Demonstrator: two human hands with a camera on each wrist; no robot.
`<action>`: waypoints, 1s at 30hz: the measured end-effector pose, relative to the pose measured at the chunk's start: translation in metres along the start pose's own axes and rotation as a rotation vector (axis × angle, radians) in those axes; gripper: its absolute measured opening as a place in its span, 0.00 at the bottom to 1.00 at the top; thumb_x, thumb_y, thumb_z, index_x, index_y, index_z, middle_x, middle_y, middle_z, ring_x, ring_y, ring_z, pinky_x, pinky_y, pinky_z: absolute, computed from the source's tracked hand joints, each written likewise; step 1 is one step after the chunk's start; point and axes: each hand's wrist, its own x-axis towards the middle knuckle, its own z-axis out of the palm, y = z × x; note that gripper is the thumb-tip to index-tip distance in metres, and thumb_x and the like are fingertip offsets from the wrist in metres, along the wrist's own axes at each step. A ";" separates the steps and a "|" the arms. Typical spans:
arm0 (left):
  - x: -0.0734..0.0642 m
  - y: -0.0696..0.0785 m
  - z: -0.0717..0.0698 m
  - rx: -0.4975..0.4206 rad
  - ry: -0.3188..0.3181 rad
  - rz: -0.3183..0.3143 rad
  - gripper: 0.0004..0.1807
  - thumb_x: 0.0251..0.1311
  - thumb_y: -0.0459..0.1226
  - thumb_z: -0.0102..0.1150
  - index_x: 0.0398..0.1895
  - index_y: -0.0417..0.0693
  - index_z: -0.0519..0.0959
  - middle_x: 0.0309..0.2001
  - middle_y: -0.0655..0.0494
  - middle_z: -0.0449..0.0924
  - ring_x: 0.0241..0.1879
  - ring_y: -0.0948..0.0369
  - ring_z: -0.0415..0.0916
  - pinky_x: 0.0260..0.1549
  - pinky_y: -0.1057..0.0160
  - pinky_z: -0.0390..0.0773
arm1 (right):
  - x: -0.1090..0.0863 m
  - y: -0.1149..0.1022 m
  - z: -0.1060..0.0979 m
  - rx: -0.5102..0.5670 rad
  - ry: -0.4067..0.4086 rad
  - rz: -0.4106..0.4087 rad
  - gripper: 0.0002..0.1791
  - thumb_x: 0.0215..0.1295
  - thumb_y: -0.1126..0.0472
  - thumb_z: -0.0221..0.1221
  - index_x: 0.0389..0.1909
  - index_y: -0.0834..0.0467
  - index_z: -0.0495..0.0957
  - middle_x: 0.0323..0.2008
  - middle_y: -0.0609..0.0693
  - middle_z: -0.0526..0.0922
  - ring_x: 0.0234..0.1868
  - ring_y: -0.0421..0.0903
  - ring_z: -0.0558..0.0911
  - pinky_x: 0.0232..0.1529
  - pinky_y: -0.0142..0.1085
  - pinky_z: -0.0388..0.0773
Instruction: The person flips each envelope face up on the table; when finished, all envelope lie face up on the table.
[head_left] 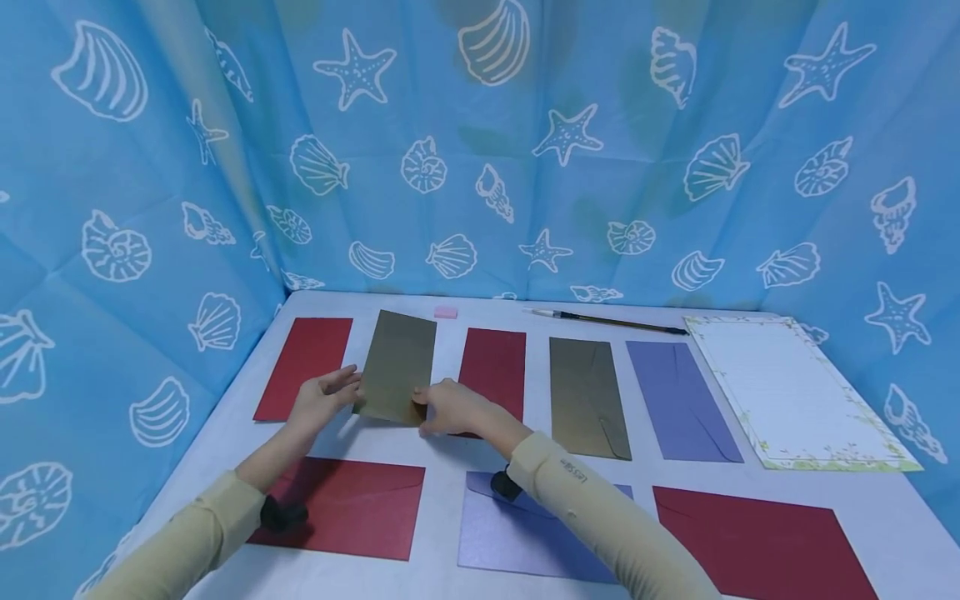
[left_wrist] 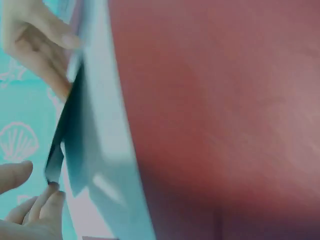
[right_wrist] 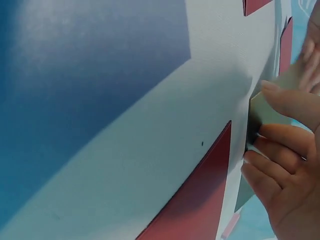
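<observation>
An olive-gold envelope [head_left: 397, 367] is raised at a tilt from the white table, its plain face toward the head camera. My right hand [head_left: 459, 408] pinches its lower right corner, thumb on the front and the other fingers behind. At its left edge is my left hand [head_left: 324, 403]; the left wrist view shows the fingertips [left_wrist: 52, 196] right at the envelope's edge, with the thumb [left_wrist: 16, 176] held apart. One red envelope [head_left: 307, 367] lies just left of it, and a dark red envelope [head_left: 495, 367] on its right, partly behind my right hand.
Farther right lie another olive-gold envelope [head_left: 588, 392], a purple one [head_left: 678, 400] and a floral-bordered sheet [head_left: 802, 392]. A brush [head_left: 615, 321] and a pink block [head_left: 446, 312] are at the back. Red [head_left: 367, 512], lavender [head_left: 525, 542] and dark red [head_left: 772, 537] envelopes form the front row.
</observation>
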 end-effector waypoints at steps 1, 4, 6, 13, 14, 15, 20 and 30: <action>-0.001 0.003 0.000 -0.051 0.005 -0.006 0.30 0.66 0.34 0.56 0.70 0.37 0.63 0.62 0.39 0.71 0.63 0.49 0.68 0.61 0.52 0.67 | 0.000 0.001 0.000 0.020 0.014 -0.003 0.30 0.61 0.56 0.66 0.64 0.60 0.72 0.64 0.53 0.72 0.58 0.48 0.76 0.46 0.28 0.75; -0.001 0.009 0.000 -0.119 0.014 0.010 0.29 0.65 0.33 0.58 0.69 0.39 0.65 0.62 0.41 0.71 0.61 0.52 0.70 0.57 0.60 0.70 | 0.000 0.003 -0.001 0.088 0.066 -0.029 0.27 0.63 0.58 0.64 0.61 0.62 0.74 0.59 0.55 0.77 0.42 0.44 0.81 0.33 0.25 0.73; -0.001 0.012 0.001 -0.123 0.018 0.032 0.29 0.64 0.33 0.60 0.68 0.39 0.67 0.61 0.41 0.72 0.60 0.52 0.71 0.54 0.63 0.72 | 0.001 0.005 -0.002 0.152 0.103 -0.034 0.24 0.65 0.59 0.62 0.59 0.64 0.75 0.47 0.57 0.84 0.26 0.41 0.77 0.24 0.25 0.69; -0.006 0.022 0.014 -0.113 0.012 0.134 0.26 0.63 0.30 0.60 0.65 0.37 0.70 0.60 0.42 0.74 0.57 0.52 0.74 0.51 0.63 0.74 | 0.008 0.006 -0.011 0.365 0.312 0.114 0.22 0.69 0.53 0.57 0.57 0.64 0.78 0.27 0.56 0.83 0.22 0.40 0.75 0.24 0.25 0.72; -0.007 0.024 0.015 -0.107 0.012 0.157 0.25 0.63 0.29 0.59 0.64 0.37 0.71 0.60 0.41 0.74 0.57 0.52 0.74 0.50 0.63 0.74 | 0.009 0.005 -0.013 0.391 0.338 0.130 0.22 0.70 0.52 0.56 0.56 0.64 0.78 0.29 0.58 0.83 0.26 0.43 0.77 0.26 0.27 0.75; -0.008 0.025 0.017 -0.105 0.011 0.176 0.25 0.63 0.29 0.59 0.64 0.37 0.71 0.59 0.42 0.75 0.57 0.52 0.74 0.50 0.63 0.75 | 0.010 0.003 -0.014 0.420 0.360 0.146 0.23 0.70 0.51 0.56 0.56 0.64 0.79 0.34 0.58 0.85 0.31 0.45 0.80 0.31 0.30 0.78; -0.017 0.033 0.023 -0.063 0.003 0.308 0.23 0.62 0.26 0.58 0.61 0.36 0.74 0.58 0.41 0.76 0.57 0.51 0.75 0.50 0.61 0.75 | 0.013 -0.004 -0.020 0.554 0.399 0.229 0.29 0.71 0.45 0.52 0.59 0.63 0.76 0.50 0.58 0.82 0.49 0.51 0.81 0.46 0.42 0.80; -0.030 0.042 0.032 0.103 -0.005 0.525 0.21 0.56 0.23 0.61 0.55 0.38 0.79 0.51 0.45 0.81 0.50 0.55 0.80 0.45 0.59 0.79 | 0.014 -0.010 -0.027 0.853 0.504 0.271 0.24 0.69 0.47 0.55 0.47 0.64 0.83 0.40 0.55 0.86 0.42 0.48 0.85 0.51 0.42 0.78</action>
